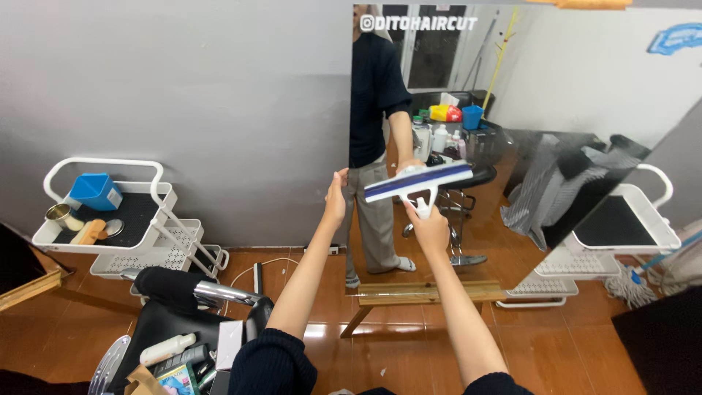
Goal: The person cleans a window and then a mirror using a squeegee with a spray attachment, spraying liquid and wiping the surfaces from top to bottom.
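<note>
Both arms out; R hand (430, 228) grip closed.

Packages, labels and signs around the raised hands.
White lettering strip (418, 23) on the mirror, above the fingers (341, 178); blue sticker (676, 38) far upper right; blue box (96, 191) far left; small packages (179, 377), possibly cartons, below left.

A white trolley (110, 212) is standing on the brown tiled floor (409, 351), against the grey wall. Lying on the trolley's dark top shelf are a blue box (95, 192) at the back, a metal tin (58, 214) to the left of the box, and a wooden brush (89, 232) in front of the box. Right of the trolley, a tall mirror (512, 146) is resting on a wooden stand (417, 294) on the floor. A white cable (252, 269) is trailing over the floor between trolley and stand.
</note>
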